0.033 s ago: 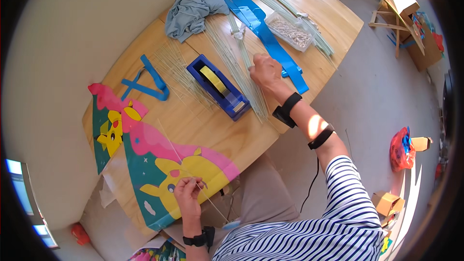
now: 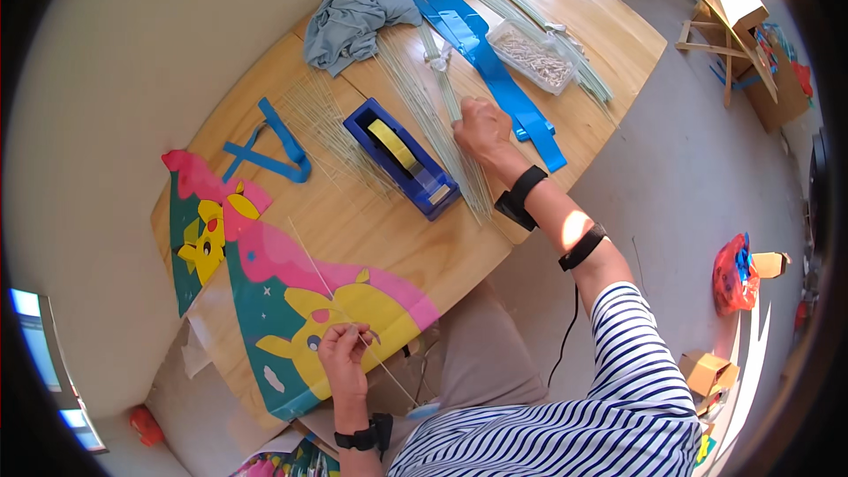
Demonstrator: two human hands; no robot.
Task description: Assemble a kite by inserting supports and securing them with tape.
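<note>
My left hand [image 2: 344, 355], fingers pinched, holds a thin pale rod [image 2: 311, 258] that slants across the front of the table. Beneath it lies a flat fabric piece [image 2: 274, 327] in green, pink and yellow with a cartoon animal on it. My right hand [image 2: 484, 132] is closed at a row of thin rods [image 2: 415, 93], its fingertips partly hidden. Just left of that hand stands a blue tape dispenser [image 2: 424, 190] with a yellow roll. A second printed fabric piece [image 2: 190, 212] lies at the left edge.
Blue strips [image 2: 517, 106] lie beyond my right hand, beside a clear box [image 2: 543, 62] of small pale pieces. A grey-blue cloth [image 2: 353, 22] is crumpled at the far side. A blue band [image 2: 287, 146] and loose thin rods [image 2: 331, 128] lie left of the dispenser.
My right hand has shifted very slightly left at the rods. My left hand keeps its pinch on the thin rod.
</note>
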